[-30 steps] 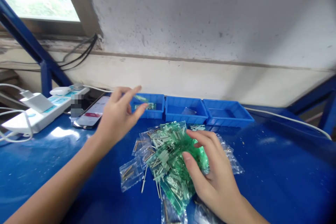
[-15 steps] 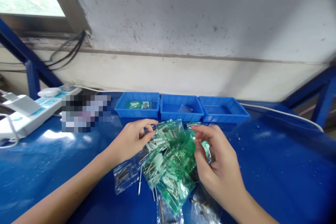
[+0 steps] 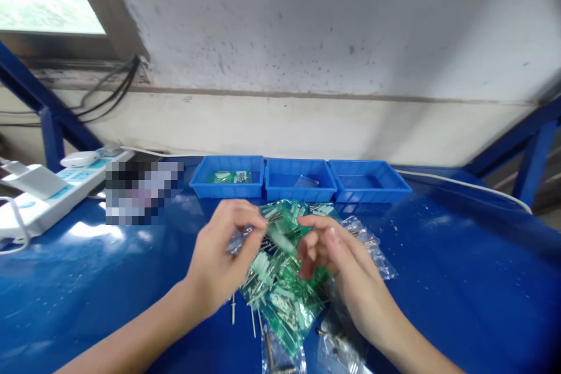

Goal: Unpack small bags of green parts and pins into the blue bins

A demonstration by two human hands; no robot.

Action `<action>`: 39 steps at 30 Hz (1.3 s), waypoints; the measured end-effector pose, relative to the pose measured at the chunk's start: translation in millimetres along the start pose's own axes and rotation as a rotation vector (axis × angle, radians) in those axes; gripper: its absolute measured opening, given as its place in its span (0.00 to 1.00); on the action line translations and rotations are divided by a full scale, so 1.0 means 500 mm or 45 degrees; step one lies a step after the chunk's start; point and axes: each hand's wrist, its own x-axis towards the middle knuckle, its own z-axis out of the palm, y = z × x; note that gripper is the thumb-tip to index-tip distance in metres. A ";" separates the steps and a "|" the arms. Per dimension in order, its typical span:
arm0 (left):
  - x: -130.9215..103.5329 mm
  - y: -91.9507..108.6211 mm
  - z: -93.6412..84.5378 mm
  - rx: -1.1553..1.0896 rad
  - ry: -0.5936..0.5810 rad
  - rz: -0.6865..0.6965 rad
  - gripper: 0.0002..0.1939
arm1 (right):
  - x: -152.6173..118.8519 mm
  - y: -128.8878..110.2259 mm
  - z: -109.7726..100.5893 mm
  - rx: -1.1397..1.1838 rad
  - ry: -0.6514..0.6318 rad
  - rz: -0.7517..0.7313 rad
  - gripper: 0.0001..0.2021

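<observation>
The left hand is over the left side of a heap of green plastic bags, its thumb and forefinger pinched together on a small, blurred green packet that hangs just above the heap. The right hand is over the heap's right side, forefinger reaching left and the other fingers loosely curled; whether they hold anything I cannot tell. The bags, with thin metal pins and pale strips inside, lie at the middle of the blue table, between and below the hands. Loose metal rods stick out on the heap's near left side, a clear bag of brownish pieces lies at the near edge, and more clear bags lie to the right. On the far side three blue bins stand in a row: the left bin holds green packets, the middle bin a clear piece of plastic, and the right bin stands beside it
</observation>
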 end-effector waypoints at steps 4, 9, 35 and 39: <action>-0.015 0.022 0.010 0.063 -0.230 0.392 0.14 | 0.011 0.000 0.002 0.266 0.049 0.022 0.19; -0.009 0.020 0.000 0.015 -0.085 0.329 0.16 | 0.013 -0.004 -0.004 0.139 0.022 0.041 0.15; -0.012 0.009 0.012 0.061 -0.303 -0.164 0.09 | 0.017 -0.019 -0.026 -0.276 0.322 -0.287 0.03; -0.005 0.018 0.016 -0.578 -0.497 -0.755 0.19 | 0.005 -0.013 -0.025 -0.805 0.331 -0.762 0.09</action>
